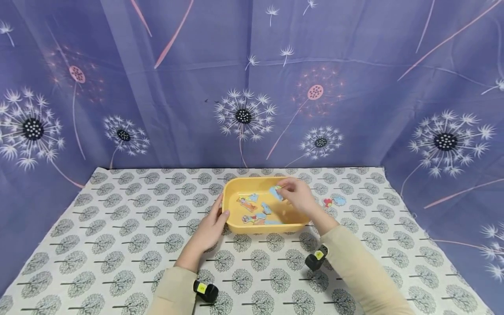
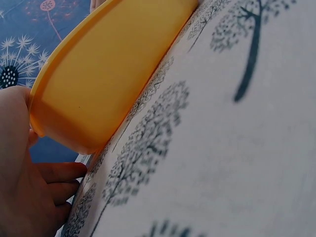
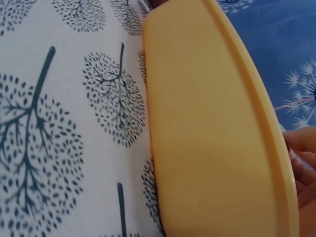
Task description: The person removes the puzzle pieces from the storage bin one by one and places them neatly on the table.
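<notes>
A yellow plastic tub (image 1: 267,228) sits on the patterned cloth, with several colourful puzzle pieces (image 1: 248,204) lying inside. My left hand (image 1: 209,225) holds the tub's left end. Its thumb lies over the rim, and in the left wrist view the other fingers (image 2: 61,173) are low beside the outer wall. Over the right part of the tub, my right hand (image 1: 298,195) pinches a light blue puzzle piece (image 1: 275,192) between thumb and fingers. In the right wrist view the tub wall (image 3: 212,123) hides most of that hand's work.
To the right of the tub, a red and light blue piece (image 1: 337,201) lies on the white cloth (image 1: 130,245) printed with grey trees. Behind the table hangs a purple-blue curtain (image 1: 189,109) with dandelions. Each wrist wears a black camera (image 1: 206,292).
</notes>
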Demonstrator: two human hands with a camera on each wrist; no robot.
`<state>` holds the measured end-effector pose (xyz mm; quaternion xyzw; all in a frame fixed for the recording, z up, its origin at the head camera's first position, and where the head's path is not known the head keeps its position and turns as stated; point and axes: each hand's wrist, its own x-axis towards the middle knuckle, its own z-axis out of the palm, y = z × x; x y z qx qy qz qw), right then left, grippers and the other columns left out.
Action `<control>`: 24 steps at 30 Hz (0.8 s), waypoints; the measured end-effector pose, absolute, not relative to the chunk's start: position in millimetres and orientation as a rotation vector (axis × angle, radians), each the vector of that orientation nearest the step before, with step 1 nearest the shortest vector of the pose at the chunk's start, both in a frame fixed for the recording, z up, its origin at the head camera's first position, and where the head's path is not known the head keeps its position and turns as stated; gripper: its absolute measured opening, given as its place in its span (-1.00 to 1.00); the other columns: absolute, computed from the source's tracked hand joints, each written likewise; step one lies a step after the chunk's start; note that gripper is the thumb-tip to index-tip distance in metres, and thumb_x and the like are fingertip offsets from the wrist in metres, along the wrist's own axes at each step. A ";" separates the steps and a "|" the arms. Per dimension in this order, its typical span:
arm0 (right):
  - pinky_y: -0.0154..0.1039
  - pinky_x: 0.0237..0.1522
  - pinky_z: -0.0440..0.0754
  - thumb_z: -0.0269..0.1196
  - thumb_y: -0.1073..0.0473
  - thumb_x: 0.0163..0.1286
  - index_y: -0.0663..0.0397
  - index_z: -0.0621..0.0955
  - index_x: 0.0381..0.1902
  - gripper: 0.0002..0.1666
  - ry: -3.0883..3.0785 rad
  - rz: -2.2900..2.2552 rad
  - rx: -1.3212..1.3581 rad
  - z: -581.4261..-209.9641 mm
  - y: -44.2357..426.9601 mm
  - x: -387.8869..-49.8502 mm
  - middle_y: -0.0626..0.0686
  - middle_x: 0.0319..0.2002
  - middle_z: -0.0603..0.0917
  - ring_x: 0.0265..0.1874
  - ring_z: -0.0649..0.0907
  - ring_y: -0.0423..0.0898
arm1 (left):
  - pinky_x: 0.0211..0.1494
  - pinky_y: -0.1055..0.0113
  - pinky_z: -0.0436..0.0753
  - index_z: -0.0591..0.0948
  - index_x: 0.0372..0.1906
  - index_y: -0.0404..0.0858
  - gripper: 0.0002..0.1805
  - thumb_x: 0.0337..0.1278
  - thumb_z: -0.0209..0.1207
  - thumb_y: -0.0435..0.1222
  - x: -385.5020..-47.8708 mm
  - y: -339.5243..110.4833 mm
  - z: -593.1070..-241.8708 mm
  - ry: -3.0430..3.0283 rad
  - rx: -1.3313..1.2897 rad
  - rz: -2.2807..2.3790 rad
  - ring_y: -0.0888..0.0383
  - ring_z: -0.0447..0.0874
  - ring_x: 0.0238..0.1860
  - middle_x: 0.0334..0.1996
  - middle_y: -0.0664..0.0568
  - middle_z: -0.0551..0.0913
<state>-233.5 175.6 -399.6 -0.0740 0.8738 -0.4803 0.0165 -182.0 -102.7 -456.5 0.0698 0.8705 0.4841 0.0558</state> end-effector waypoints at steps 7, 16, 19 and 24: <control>-0.15 -0.34 0.72 0.18 0.24 0.33 0.31 0.53 0.00 -0.67 2.686 -1.581 -0.225 -392.6 192.6 -230.0 0.30 -0.21 0.67 -0.45 0.65 -0.13 | 0.35 -0.25 0.25 -0.13 0.51 0.16 -0.32 0.41 -0.20 0.09 -182.5 -101.9 -457.2 2.648 0.234 1.462 -0.15 0.37 0.32 0.35 -0.10 0.37; -0.07 -0.35 0.74 0.16 0.24 0.37 0.37 0.46 0.09 -0.60 2.579 -1.768 -0.128 -387.1 206.6 -223.1 0.38 -0.12 0.61 -0.43 0.75 -0.03 | 0.34 -0.26 0.25 -0.13 0.50 0.18 -0.33 0.42 -0.19 0.06 -182.5 -103.8 -459.9 2.638 0.210 1.466 -0.15 0.37 0.32 0.34 -0.09 0.38; -0.04 -0.34 0.74 0.17 0.20 0.37 0.35 0.45 0.11 -0.57 2.570 -1.804 -0.103 -385.9 212.0 -220.0 0.32 -0.15 0.61 -0.44 0.75 -0.05 | 0.33 -0.26 0.28 -0.12 0.51 0.17 -0.34 0.42 -0.18 0.03 -182.0 -105.0 -460.7 2.641 0.202 1.468 -0.15 0.39 0.31 0.33 -0.10 0.39; 0.01 -0.34 0.73 0.16 0.19 0.37 0.32 0.44 0.11 -0.57 2.621 -1.807 -0.080 -381.4 227.3 -216.9 0.18 -0.24 0.60 -0.44 0.74 -0.09 | 0.34 -0.24 0.28 -0.13 0.51 0.17 -0.33 0.41 -0.19 0.06 -182.9 -104.3 -459.1 2.634 0.213 1.472 -0.14 0.39 0.31 0.34 -0.09 0.38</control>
